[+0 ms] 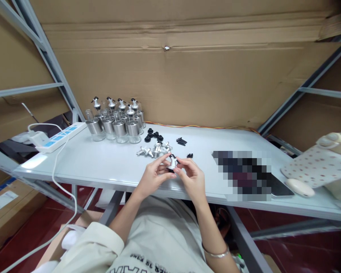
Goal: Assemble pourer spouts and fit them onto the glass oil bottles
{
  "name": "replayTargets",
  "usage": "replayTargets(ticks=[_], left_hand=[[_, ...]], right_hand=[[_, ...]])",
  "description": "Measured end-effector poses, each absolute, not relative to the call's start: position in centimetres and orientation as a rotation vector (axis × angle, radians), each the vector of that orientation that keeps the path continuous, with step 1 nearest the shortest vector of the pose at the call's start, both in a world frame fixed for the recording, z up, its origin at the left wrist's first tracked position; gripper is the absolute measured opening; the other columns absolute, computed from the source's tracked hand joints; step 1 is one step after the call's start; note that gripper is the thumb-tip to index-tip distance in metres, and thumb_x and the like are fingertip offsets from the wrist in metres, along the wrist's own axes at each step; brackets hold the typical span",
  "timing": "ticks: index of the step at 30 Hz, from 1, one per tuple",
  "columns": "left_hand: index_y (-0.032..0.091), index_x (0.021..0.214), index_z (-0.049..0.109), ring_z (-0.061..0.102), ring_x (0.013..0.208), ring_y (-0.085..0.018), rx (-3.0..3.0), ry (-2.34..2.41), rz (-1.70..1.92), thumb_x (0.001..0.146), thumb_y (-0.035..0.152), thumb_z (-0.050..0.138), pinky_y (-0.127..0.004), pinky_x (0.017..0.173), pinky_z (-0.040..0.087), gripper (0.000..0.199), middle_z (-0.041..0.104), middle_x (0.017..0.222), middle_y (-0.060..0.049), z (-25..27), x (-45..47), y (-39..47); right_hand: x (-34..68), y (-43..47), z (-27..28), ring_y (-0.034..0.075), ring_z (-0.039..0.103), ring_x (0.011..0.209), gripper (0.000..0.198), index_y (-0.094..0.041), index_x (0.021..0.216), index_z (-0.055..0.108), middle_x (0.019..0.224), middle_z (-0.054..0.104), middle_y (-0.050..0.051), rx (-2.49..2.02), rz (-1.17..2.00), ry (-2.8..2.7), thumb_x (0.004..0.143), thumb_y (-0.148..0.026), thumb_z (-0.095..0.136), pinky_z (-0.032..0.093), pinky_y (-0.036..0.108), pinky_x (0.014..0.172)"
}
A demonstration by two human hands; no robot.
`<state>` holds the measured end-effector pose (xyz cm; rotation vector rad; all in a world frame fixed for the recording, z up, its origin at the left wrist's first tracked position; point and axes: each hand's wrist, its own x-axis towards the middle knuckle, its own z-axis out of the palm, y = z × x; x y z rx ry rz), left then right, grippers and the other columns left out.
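My left hand (151, 177) is closed around the body of a silver pour spout (172, 163) with a black base and black top, held above the table's front edge. From the other side, my right hand (191, 173) pinches a black part at the top of this spout. Just beyond my hands lies a heap of silver spout bodies (158, 149). Behind it are several black ribbed stoppers (148, 138). Thin black pieces (182, 141) and a small cluster of black caps (190, 156) lie to the right of the heap.
Glass bottles with steel bands (120, 129) crowd the back left, some topped with spouts. A white power strip (63, 137) with a cable lies at the left edge. Rightward are a partly pixelated flat dark object (282, 186), a white oval object (300, 187) and a spotted bag (309, 167).
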<state>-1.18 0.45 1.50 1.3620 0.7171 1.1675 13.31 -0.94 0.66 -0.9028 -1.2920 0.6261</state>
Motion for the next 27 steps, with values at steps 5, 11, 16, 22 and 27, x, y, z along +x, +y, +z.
replayTargets(ticks=[5, 11, 16, 22, 27], left_hand=[[0.017, 0.126, 0.057, 0.061, 0.083, -0.013, 1.426, 0.730, 1.206, 0.064, 0.020, 0.077, -0.026, 0.083, 0.052, 0.065, 0.057, 0.089, -0.001, 1.54, -1.19, 0.44], [0.018, 0.126, 0.057, 0.061, 0.087, -0.015, 1.517, 0.777, 1.270, 0.067, 0.024, 0.077, -0.027, 0.087, 0.050, 0.062, 0.060, 0.090, -0.001, 1.68, -1.33, 0.53], [0.019, 0.127, 0.055, 0.064, 0.089, -0.017, 1.570, 0.745, 1.226, 0.067, 0.027, 0.077, -0.029, 0.088, 0.050, 0.064, 0.065, 0.093, -0.003, 1.58, -1.43, 0.63], [0.021, 0.133, 0.049, 0.064, 0.096, -0.019, 1.621, 0.778, 1.123, 0.066, 0.026, 0.078, -0.027, 0.085, 0.050, 0.073, 0.067, 0.103, -0.006, 1.55, -1.68, 0.49], [0.022, 0.135, 0.047, 0.064, 0.095, -0.018, 1.619, 0.745, 1.122, 0.070, 0.023, 0.075, -0.027, 0.086, 0.050, 0.071, 0.068, 0.106, -0.007, 1.55, -1.67, 0.63]], right_hand=[[13.08, -1.16, 0.76, 0.016, 0.056, 0.072, 0.023, -0.021, 0.095, 0.068, 0.076, 0.060, 0.001, -0.911, 0.589, -1.315, 0.074, -0.029, 0.070, 0.049, 0.033, 0.073], [13.03, -1.27, 0.60, 0.017, 0.058, 0.076, 0.024, -0.022, 0.098, 0.066, 0.082, 0.064, 0.003, -0.914, 0.600, -1.318, 0.075, -0.028, 0.069, 0.049, 0.033, 0.074], [13.16, -1.07, 0.45, 0.017, 0.058, 0.077, 0.028, -0.022, 0.100, 0.067, 0.088, 0.065, 0.004, -0.932, 0.612, -1.326, 0.072, -0.027, 0.071, 0.049, 0.033, 0.074], [13.31, -1.15, 0.29, 0.017, 0.059, 0.078, 0.028, -0.023, 0.103, 0.069, 0.088, 0.067, 0.004, -0.949, 0.619, -1.334, 0.075, -0.026, 0.067, 0.049, 0.034, 0.077], [13.12, -1.39, 0.62, 0.017, 0.059, 0.084, 0.026, -0.023, 0.102, 0.070, 0.085, 0.066, 0.002, -0.936, 0.554, -1.335, 0.076, -0.023, 0.068, 0.048, 0.032, 0.080]])
